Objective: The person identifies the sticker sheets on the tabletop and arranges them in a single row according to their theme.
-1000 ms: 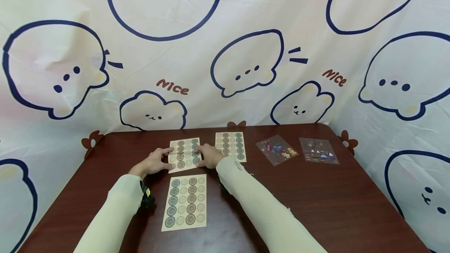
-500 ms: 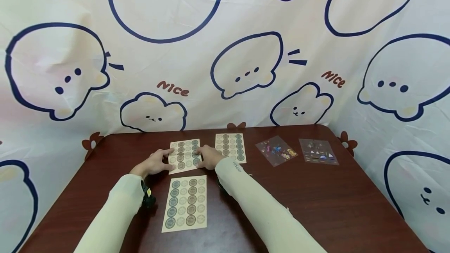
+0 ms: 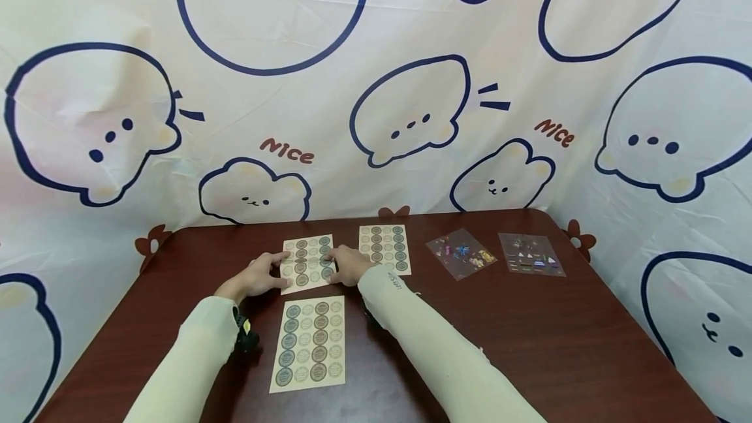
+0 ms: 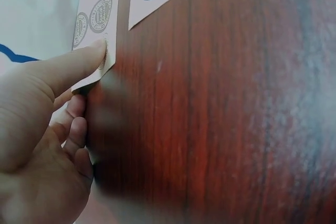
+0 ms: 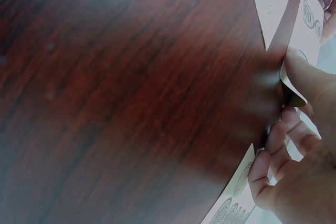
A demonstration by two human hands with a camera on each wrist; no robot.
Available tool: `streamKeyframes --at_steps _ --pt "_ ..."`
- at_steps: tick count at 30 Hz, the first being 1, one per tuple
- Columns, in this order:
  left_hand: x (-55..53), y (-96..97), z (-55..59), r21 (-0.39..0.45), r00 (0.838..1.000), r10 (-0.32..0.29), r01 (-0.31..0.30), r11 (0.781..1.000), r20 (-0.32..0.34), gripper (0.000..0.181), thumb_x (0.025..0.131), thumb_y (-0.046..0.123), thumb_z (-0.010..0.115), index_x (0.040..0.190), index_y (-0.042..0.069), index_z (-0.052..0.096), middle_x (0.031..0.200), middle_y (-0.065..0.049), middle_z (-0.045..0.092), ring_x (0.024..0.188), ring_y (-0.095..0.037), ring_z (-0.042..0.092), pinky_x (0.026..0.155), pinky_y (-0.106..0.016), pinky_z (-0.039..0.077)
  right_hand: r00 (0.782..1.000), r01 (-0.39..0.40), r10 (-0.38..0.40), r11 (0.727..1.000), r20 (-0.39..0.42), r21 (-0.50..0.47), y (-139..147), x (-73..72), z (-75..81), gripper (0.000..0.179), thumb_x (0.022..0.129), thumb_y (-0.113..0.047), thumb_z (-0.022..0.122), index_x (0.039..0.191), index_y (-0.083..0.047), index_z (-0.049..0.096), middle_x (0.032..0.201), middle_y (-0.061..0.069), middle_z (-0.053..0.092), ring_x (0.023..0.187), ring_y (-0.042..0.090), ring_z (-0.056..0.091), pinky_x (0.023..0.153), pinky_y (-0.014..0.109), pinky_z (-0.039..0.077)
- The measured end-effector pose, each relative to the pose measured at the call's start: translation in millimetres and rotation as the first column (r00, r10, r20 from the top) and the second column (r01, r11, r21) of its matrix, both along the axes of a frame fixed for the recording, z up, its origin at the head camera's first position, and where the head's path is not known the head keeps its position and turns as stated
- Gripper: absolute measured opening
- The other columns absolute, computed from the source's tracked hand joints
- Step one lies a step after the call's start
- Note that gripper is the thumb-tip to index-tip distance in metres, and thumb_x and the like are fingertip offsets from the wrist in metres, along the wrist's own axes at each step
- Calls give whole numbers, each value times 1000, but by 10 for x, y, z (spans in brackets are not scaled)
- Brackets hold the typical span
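Both hands hold a cream sticker sheet (image 3: pixel 307 261) printed with rows of round grey and brown seals, toward the back left of the table. My left hand (image 3: pixel 257 275) pinches its left edge, thumb on top and fingers beneath. At the right edge my right hand (image 3: pixel 351 265) pinches it the same way; in the right wrist view the sheet's corner (image 5: pixel 286 77) bends up near the thumb. Nearer to me lies a second sheet (image 3: pixel 310 343) of round seals. A third sheet (image 3: pixel 384 248) lies just beyond the right hand, which partly covers it.
Two clear plastic sheets with small colourful stickers, one turned at an angle (image 3: pixel 461 253) and one squarer (image 3: pixel 531 254), lie at the back right of the dark red-brown table (image 3: pixel 499 338). A cartoon-printed cloth (image 3: pixel 329 109) rises behind and beside the table.
The hands keep their pinch on the sheet and have barely moved. The whole head view has shifted slightly.
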State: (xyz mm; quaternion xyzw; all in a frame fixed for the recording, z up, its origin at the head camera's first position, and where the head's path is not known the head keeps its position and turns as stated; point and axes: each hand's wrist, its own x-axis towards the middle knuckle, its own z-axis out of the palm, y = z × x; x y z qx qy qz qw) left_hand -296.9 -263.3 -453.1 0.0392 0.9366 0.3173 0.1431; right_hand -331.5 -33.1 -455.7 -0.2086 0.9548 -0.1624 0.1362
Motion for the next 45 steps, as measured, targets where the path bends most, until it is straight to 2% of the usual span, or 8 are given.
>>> streamKeyframes --at_steps 5,14,22,29,36,43,45 --pt "-1 12 -16 13 1000 4 -3 1000 -5 78 92 21 74 157 5 34 132 -20 54 117 -33 46 106 -52 38 1000 2 -3 1000 -4 -9 -3 4 17 53 93 -29 75 142 -23 58 143 1 59 133 19 55 111 37 44" --pt "58 34 -14 44 998 31 -29 999 -49 72 93 15 72 155 3 38 140 -25 53 130 -40 43 112 -60 34 1000 16 -15 998 25 -54 -24 16 68 54 91 -24 77 142 -21 59 137 4 63 128 20 59 107 37 47" --pt "64 107 38 62 996 66 -62 996 -68 71 92 13 71 154 0 39 137 -26 53 116 -36 47 104 -54 40 999 38 -36 995 27 -95 24 43 169 58 90 -23 78 144 -20 58 132 4 65 121 21 61 110 46 40" --pt "58 109 34 46 993 76 -71 996 -95 70 90 14 72 151 -3 42 136 -27 54 111 -34 48 98 -50 42 999 28 -22 982 36 -187 49 68 210 58 90 -19 77 144 -17 57 124 5 64 109 19 60 97 37 49" --pt "94 135 110 44 988 63 -57 997 -141 70 90 14 73 150 -5 42 128 -26 56 99 -31 49 83 -40 42 1000 28 -24 969 18 -244 85 66 222 55 93 -18 74 145 -16 57 128 7 64 112 20 59 98 36 50" --pt "130 163 115 37 983 74 -69 997 -169 67 91 15 72 150 -3 44 133 -30 49 104 -33 47 86 -43 42 1000 8 -3 955 17 -298 126 94 256 57 92 -15 74 146 -12 55 131 8 64 108 17 58 98 34 49" --pt "138 178 121 38 982 77 -72 997 -173 66 92 16 71 150 -3 44 133 -29 48 105 -33 47 87 -43 42 1000 5 -2 953 10 -302 142 104 268 58 92 -14 74 146 -12 54 127 8 66 105 17 59 96 33 49"
